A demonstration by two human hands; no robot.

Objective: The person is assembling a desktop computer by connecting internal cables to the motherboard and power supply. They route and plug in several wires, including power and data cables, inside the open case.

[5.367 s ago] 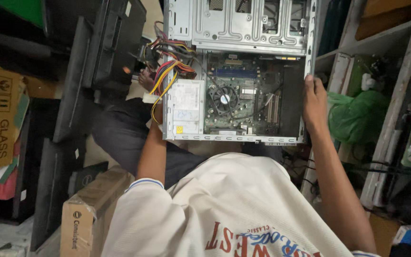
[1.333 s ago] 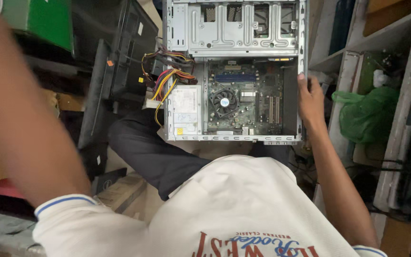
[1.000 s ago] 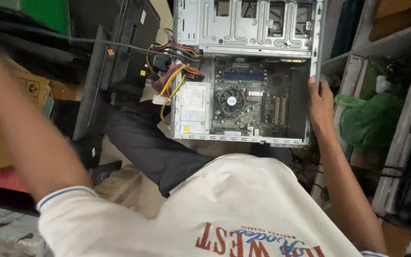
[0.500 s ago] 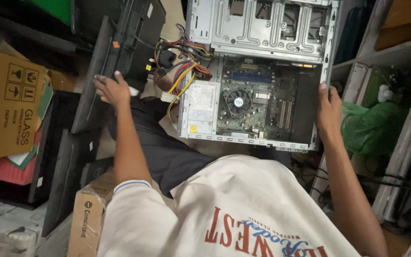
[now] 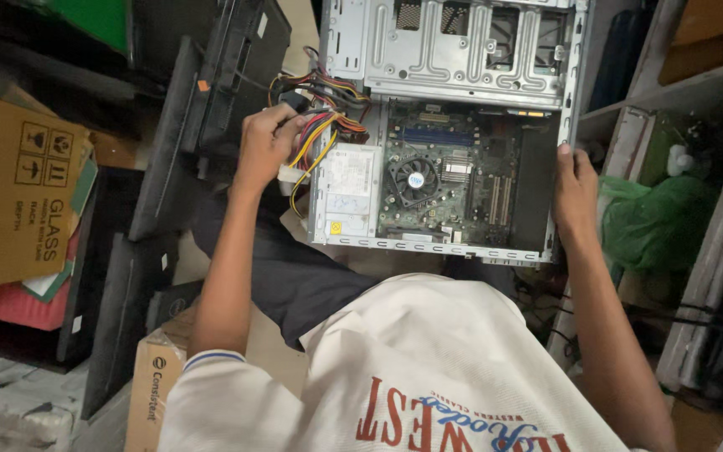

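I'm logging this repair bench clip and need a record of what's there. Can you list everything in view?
open computer case: one, grey metal, top centre, side panel off
motherboard: one, green, inside the case
processor fan: one, black, on the motherboard
power supply: one, pale grey, at the case's left end
power cable bundle: one, yellow, red and black, spilling out at the case's upper left
flat monitors: several, black, stacked at left
cardboard boxes: two, brown, far left and lower left
plastic bag: one, green, on the right-hand shelf
shelving: grey, right edge
left hand: on the cable bundle
right hand: on the case's right edge
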